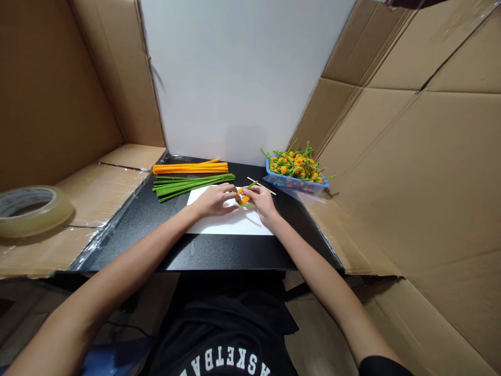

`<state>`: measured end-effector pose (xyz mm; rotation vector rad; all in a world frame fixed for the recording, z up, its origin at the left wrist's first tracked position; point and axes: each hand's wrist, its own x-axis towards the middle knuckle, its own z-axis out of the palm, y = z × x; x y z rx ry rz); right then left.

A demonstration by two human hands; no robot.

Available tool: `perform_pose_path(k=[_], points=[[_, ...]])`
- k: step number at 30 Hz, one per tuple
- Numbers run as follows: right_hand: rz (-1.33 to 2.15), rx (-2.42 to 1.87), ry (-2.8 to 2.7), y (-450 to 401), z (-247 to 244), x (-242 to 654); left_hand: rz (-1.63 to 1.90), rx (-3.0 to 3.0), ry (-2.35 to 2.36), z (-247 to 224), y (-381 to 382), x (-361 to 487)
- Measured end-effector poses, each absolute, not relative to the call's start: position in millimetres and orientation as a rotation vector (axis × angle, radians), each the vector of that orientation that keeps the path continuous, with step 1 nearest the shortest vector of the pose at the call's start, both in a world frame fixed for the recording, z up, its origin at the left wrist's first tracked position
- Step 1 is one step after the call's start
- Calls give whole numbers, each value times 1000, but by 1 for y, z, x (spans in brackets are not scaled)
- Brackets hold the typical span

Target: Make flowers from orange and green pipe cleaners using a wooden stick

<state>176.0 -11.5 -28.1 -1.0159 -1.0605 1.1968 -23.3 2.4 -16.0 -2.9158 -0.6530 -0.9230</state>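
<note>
Head view: pinch on orange piece [245, 199] by right hand [263, 201], presumably for steadiness; left hand [213, 200] near, fingers curved, hold unclear.

- Orange-and-green curled fuzzy piece [245, 199]
- Orange straight fuzzy stems [190, 168]
- Green straight fuzzy stems [191, 186]
- Blue mesh plastic basket [287, 181]
- White rectangular sheet [227, 224]
- Black cloth shirt [211, 318], white lettering [230, 356]
</note>
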Motion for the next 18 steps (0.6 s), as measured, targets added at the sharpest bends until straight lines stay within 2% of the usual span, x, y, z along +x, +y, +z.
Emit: perform_pose_path(k=[10, 18], points=[[1017, -1050, -1280, -15, -31, 174, -1060, -2990, -770, -22, 2, -18], [981, -1042, -1339, -16, -32, 169, -999, -2892, -899, -35, 8, -12]])
